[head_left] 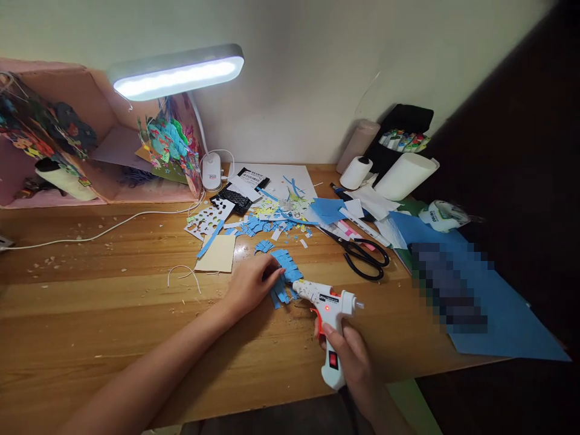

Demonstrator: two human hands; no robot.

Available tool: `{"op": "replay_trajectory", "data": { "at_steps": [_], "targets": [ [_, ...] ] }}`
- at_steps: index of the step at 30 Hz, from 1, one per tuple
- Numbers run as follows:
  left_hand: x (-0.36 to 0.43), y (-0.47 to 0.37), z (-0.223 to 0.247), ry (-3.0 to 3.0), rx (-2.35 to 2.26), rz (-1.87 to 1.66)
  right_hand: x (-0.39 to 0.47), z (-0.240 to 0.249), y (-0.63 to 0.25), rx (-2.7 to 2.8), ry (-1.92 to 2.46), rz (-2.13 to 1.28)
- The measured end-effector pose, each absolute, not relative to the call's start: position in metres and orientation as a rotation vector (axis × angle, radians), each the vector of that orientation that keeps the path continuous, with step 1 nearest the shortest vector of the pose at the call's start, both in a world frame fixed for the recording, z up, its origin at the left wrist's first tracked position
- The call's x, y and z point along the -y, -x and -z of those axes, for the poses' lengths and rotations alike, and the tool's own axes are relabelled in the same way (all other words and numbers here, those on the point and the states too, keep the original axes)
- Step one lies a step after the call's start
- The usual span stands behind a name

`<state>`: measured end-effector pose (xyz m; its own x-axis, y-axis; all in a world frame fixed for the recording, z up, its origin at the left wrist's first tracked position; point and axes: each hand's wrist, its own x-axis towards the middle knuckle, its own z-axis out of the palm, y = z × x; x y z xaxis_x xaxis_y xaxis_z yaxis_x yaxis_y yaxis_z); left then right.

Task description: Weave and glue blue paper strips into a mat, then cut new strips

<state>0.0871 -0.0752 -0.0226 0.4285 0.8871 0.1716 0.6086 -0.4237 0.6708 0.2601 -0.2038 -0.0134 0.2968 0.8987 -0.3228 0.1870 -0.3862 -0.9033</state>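
Note:
Near the middle of the table, my left hand [256,281] is closed on a fringed blue paper piece [286,266], its fingertips at the paper's lower left part. My right hand [351,356] is wrapped round the handle of a white glue gun [333,308] with a red trigger and a lit red light. The gun's nozzle points left and meets the lower part of the blue paper, close to my left fingertips. A smaller fringed blue piece [264,246] lies just behind my left hand. The exact contact at the nozzle is too small to tell.
Paper scraps [290,211] cover the table's back middle. Black-handled scissors [368,257] lie right of them, with white rolls [406,175] behind. A blue sheet [512,314] overhangs the right edge. A lamp [181,71] hangs over a pink box [104,175] at left.

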Motion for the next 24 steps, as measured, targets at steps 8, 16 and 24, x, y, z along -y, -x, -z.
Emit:
{"op": "replay_trajectory", "data": {
  "at_steps": [8,16,24],
  "targets": [
    [0.076,-0.087,0.019,-2.187,-1.256,-0.682,0.203,0.019,-0.263,0.973,1.773,-1.165],
    [0.077,-0.088,0.016,-2.206,-1.243,-0.656,0.201,0.015,-0.261,0.894,1.77,-1.176],
    [0.078,-0.086,0.015,-2.209,-1.216,-0.606,0.199,0.034,-0.29,0.714,1.445,-1.35]
  ]
}}
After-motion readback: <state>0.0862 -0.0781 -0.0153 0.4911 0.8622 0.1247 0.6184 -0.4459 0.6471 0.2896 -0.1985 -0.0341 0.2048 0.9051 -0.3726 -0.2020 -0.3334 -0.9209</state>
